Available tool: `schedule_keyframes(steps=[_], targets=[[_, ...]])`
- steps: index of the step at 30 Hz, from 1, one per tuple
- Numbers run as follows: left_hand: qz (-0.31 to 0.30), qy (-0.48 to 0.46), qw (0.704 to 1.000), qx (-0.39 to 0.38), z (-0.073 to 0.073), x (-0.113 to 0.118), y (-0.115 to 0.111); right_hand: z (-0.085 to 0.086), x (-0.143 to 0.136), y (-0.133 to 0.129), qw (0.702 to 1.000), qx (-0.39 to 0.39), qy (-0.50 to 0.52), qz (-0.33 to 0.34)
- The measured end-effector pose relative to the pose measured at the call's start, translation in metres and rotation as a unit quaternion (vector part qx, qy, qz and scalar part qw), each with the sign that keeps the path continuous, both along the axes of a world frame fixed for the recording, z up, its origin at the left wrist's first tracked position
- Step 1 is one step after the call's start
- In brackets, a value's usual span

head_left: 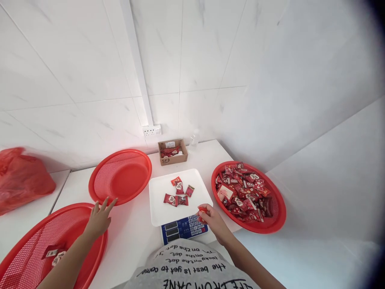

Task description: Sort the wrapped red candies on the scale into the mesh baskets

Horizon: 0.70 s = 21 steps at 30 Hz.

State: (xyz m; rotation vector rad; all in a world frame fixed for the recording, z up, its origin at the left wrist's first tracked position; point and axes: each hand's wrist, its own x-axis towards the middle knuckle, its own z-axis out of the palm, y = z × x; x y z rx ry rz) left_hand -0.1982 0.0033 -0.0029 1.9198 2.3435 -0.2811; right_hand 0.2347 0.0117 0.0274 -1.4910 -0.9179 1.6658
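My right hand [213,221] is closed on a small red packet [203,212] at the lower right corner of a white tray [162,214]. The tray rests on a blue scale [185,229] with displays and keys, and several red wrapped packets [178,187] lie on it. My left hand [100,218] holds nothing; its fingers are spread over the gap between two red baskets, the front one [104,245] and the back one [128,176]. A few dark red packets [58,257] lie in the front basket, partly behind my left forearm.
A red basket [281,204] full of red packets stands right of the scale. Behind the tray is a small cardboard box [173,159] with packets, beside a clear plastic item [194,139]. A red plastic bag [24,180] sits far left. The wall has a socket [152,130].
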Motion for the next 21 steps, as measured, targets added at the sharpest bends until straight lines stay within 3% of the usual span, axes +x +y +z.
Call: schedule_keyframes(steps=[4, 7, 10, 13, 17, 21], targets=[[-0.006, 0.004, 0.999, 0.054, 0.009, 0.029, 0.018, -0.002, 0.004, 0.009, 1.000, 0.005, 0.000, -0.006], [-0.111, -0.094, 0.984, 0.100, 0.011, 0.085, 0.029, -0.002, 0.002, 0.012, 1.000, 0.001, 0.000, 0.000], [-0.238, -0.207, 0.946, 0.068, 0.005, 0.149, 0.039, 0.000, -0.002, 0.013, 1.000, 0.002, -0.004, 0.014], [-0.270, -0.263, 0.926, 0.034, -0.003, 0.194, 0.047, 0.000, -0.003, 0.016, 0.999, 0.016, -0.017, 0.028], [-0.227, -0.289, 0.930, 0.027, -0.008, 0.213, 0.050, -0.007, 0.010, 0.025, 0.996, 0.060, -0.069, 0.008], [-0.145, -0.346, 0.923, 0.085, 0.002, 0.192, 0.057, -0.026, 0.039, 0.035, 0.962, 0.149, -0.217, -0.076]])
